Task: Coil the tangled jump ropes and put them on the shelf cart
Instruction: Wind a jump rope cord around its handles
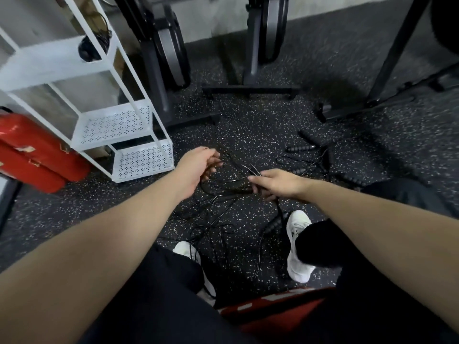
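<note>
— Both hands on the jump ropes point(223, 209)?
— Yes. The left hand point(198, 167) curls round strands; the right hand point(275, 183) pinches them. The tangle lies on the floor point(260, 125) beneath, between both feet, near the shelf cart point(124, 125).

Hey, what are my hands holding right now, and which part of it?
Both hands hold the thin black cord of the tangled jump ropes, not the handles. The left hand has loops running through its curled fingers; the right hand pinches strands near its fingertips.

Speckled matt rubber floor point(248, 125), perforated white metal shelf cart point(116, 125) (painted), glossy thin ropes point(223, 187).
</note>
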Tool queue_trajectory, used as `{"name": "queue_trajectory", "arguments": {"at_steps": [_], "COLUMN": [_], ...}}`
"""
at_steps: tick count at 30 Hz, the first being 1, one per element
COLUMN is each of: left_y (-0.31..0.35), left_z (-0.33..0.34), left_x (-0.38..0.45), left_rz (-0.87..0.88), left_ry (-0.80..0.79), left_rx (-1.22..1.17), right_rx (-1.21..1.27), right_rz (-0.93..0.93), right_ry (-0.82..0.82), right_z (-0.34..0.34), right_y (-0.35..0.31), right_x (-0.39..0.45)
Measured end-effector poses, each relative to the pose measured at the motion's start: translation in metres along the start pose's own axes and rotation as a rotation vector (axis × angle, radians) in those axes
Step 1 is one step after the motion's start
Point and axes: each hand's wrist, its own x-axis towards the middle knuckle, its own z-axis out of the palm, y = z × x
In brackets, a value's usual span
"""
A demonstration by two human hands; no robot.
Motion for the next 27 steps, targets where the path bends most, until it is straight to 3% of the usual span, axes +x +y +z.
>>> {"name": "queue_trajectory", "arguments": {"at_steps": [4, 7, 8, 9, 11, 13, 15, 18, 22, 27], "left_y": [-0.015, -0.017, -0.018, -0.023, -0.033, -0.045, -0.051, -0.047, -0.039, -0.037], "left_z": [0.012, 0.025, 0.031, 0.035, 0.044, 0.052, 0.059, 0.062, 0.056, 0.056], "left_x": [-0.018, -0.043, -0.053, -0.061, -0.076, -0.089, -0.096, -0.098, -0.096, -0.095], "left_rz": [0.071, 0.234, 0.220, 0.163, 0.022, 0.023, 0.094, 0.145, 0.129, 0.145], "left_ry": [0.153, 0.473, 0.504, 0.446, 0.145, -0.159, -0.322, -0.356, -0.321, -0.276], "left_rx": [0.033, -0.204, -0.267, -0.294, -0.194, 0.183, 0.399, 0.413, 0.424, 0.300], "right_rx": [0.339, 0.707, 0.820, 0.925, 1.085, 1.199, 1.310, 1.430, 1.407, 1.114], "right_rz": [-0.047, -0.074, -0.080, -0.083, -0.070, -0.059, -0.053, -0.026, -0.006, -0.087], "right_ry": [0.131, 0.171, 0.175, 0.179, 0.194, 0.212, 0.238, 0.301, 0.340, 0.308], "right_z": [0.014, 0.025, 0.027, 0.030, 0.032, 0.034, 0.035, 0.032, 0.029, 0.030], "right_y": [-0.009, -0.021, -0.025, -0.029, -0.034, -0.038, -0.038, -0.033, -0.030, -0.039], "right_x": [-0.013, -0.022, -0.024, -0.026, -0.029, -0.033, -0.036, -0.038, -0.038, -0.045]}}
